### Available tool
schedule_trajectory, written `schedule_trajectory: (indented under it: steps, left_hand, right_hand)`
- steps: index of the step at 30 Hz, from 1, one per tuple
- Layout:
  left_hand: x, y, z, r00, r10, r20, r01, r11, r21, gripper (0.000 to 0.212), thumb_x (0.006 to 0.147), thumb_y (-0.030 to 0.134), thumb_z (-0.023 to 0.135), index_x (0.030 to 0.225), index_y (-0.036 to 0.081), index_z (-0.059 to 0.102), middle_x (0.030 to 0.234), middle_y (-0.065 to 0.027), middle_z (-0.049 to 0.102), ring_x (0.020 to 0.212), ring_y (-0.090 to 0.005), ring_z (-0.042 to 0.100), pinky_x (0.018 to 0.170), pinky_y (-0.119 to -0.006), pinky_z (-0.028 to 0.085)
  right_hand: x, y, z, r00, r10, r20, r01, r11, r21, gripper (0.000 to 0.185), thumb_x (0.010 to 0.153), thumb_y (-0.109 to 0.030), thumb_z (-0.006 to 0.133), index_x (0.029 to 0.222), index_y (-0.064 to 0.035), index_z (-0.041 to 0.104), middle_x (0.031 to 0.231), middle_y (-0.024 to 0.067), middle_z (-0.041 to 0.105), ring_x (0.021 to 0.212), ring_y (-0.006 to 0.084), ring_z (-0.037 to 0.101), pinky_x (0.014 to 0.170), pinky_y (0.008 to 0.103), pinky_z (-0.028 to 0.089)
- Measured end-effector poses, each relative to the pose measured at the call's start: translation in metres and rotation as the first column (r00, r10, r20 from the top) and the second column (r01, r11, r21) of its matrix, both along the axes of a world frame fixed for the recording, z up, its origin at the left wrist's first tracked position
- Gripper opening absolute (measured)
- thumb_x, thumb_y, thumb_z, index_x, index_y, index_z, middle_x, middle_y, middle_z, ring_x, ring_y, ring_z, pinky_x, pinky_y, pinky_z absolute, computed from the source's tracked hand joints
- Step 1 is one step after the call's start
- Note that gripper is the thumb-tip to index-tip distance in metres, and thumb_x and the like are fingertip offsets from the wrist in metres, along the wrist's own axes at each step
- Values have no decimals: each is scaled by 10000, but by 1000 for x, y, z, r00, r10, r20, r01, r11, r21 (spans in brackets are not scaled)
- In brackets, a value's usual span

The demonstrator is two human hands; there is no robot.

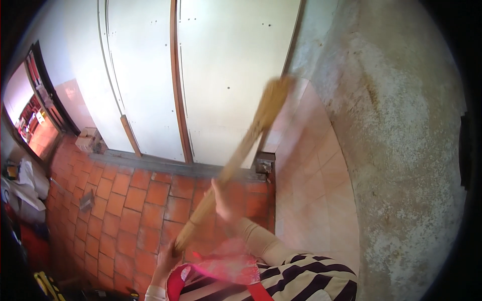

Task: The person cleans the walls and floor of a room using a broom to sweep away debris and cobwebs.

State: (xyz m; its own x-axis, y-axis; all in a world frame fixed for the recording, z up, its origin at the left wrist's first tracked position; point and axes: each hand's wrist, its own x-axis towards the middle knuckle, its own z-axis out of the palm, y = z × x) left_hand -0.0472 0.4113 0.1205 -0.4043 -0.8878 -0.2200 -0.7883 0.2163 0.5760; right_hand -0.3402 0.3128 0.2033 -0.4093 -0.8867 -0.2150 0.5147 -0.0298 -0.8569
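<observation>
A long straw broom [237, 158] slants up from the person's lap area towards the wall corner, its blurred bristle head raised beside the edge of a white panel. Low on the handle, my left hand [168, 256] grips near its end. Farther up, my right hand [222, 205] is wrapped about the middle of the handle, slightly blurred. A pink and red apron [229, 269] hangs over striped clothing below the hands.
White panels [229, 86] with wooden strips stand ahead over a red tiled floor [124, 225]. At right is a stained wall [399, 150] with pink tiles [305, 188]. A cardboard box [87, 140] sits near the doorway; white bags [28, 184] lie at left.
</observation>
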Motion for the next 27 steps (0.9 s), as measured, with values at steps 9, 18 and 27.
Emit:
schedule_trajectory:
  steps: [9, 18, 27]
  left_hand:
    - [-83, -20, -12, 920, 238, -312, -151, 948, 280, 694, 709, 197, 644, 1312, 132, 306, 902, -219, 593, 817, -377, 589, 639, -402, 476]
    - [21, 64, -56, 988, 131, -83, -100, 947, 306, 708, 676, 170, 670, 1303, 132, 344, 929, -191, 577, 782, -361, 576, 630, -411, 468]
    - [-46, -19, 19, 998, 59, 2, -57, 980, -192, 698, 661, 141, 669, 1293, 153, 373, 853, -170, 563, 726, -366, 555, 579, -434, 454]
  right_hand:
    - [-32, -122, -87, 995, 85, -54, -83, 996, 32, 332, 771, -219, 660, 958, -63, 433, 746, 57, 497, 495, 174, 548, 405, 306, 482]
    - [6, -11, -259, 825, 62, 561, -470, 627, 622, 316, 743, -137, 681, 1007, -80, 516, 890, 63, 532, 878, 176, 511, 752, 351, 446]
    - [-65, -47, -58, 961, 151, 230, -165, 985, 40, 191, 796, -176, 603, 927, -67, 515, 802, 53, 548, 785, 188, 575, 675, 302, 484]
